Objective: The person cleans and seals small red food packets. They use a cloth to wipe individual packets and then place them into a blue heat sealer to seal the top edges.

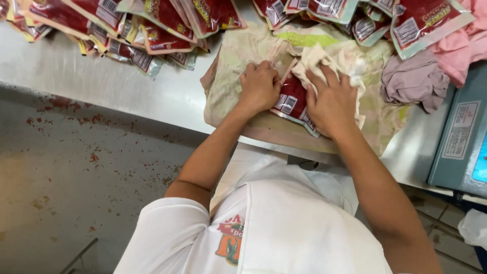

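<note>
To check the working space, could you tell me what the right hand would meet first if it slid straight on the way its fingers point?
Probably the crumpled cloth under the right hand's fingertips, then the red packets heaped beyond.

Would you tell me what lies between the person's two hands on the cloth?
In the head view, a red sealed packet lies between the left hand and right hand.

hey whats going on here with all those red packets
A person in a white top stands at a steel table, both hands on one red sealed packet that lies on a stained cloth. The left hand presses on the packet's edge and the cloth beside it, and the right hand rubs a cream rag over it. More red packets are heaped along the far side, crumpled pink cloths lie to the right, and part of a blue-grey machine shows at the edge.
</note>
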